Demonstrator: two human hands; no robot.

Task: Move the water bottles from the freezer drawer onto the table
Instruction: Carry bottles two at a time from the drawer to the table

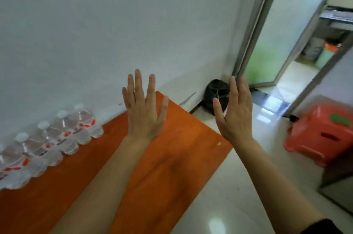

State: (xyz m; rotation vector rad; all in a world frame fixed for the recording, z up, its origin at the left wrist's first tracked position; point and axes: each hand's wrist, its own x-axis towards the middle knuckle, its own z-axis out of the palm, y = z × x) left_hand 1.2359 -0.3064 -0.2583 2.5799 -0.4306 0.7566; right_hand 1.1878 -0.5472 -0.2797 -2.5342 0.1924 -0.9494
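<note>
Already the bottles (57,138) stand in a row on the table (172,157) by the wall; both hands (left (144,113), right (234,111)) hover spread, empty. Chilled plastic is probably slick: grip mid-body.

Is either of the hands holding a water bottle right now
No, the left hand and right hand are both spread open and empty, while the water bottles stand in a row on the table by the wall.

An orange wooden tabletop (172,167) stands against the white wall. A row of clear water bottles (57,138) stands upright along its wall-side edge.
</note>
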